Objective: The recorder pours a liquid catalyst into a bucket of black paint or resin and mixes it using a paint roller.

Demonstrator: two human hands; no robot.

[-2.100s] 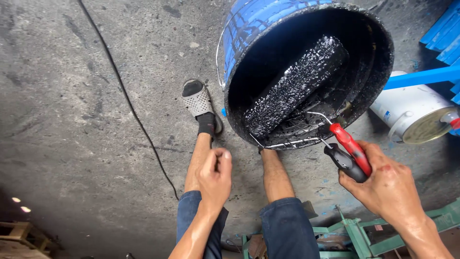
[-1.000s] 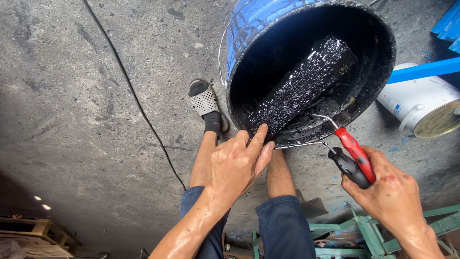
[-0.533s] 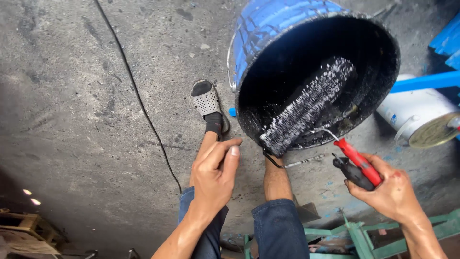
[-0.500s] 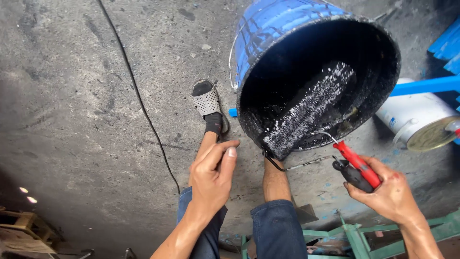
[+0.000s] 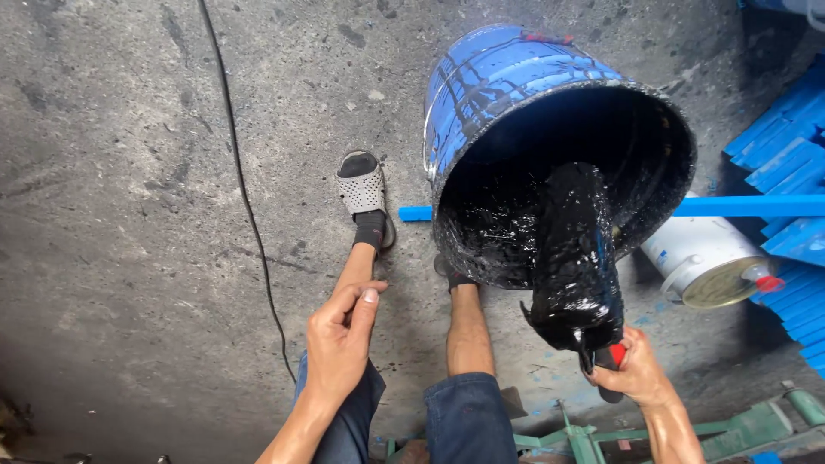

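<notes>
My right hand (image 5: 638,374) grips the red handle of a paint roller (image 5: 574,258). Its sleeve is soaked in glossy black paint and points up over the rim of a blue bucket (image 5: 507,86). The bucket's inside is coated black. My left hand (image 5: 339,344) hangs free above my left shin, fingers loosely curled, holding nothing. My left foot in a grey perforated sandal (image 5: 363,185) stands on the concrete just left of the bucket.
A thin black cable (image 5: 245,198) runs down the concrete floor on the left. A white can (image 5: 705,262) lies on its side right of the bucket, under a blue bar (image 5: 756,206). Blue slats are stacked at the right edge. Green metal frame parts (image 5: 748,425) lie below.
The roller has lifted out of the bucket and swung upright, now dripping black. My left hand drew back from the bucket rim toward my knee. The view shifted so the bucket sits lower.
</notes>
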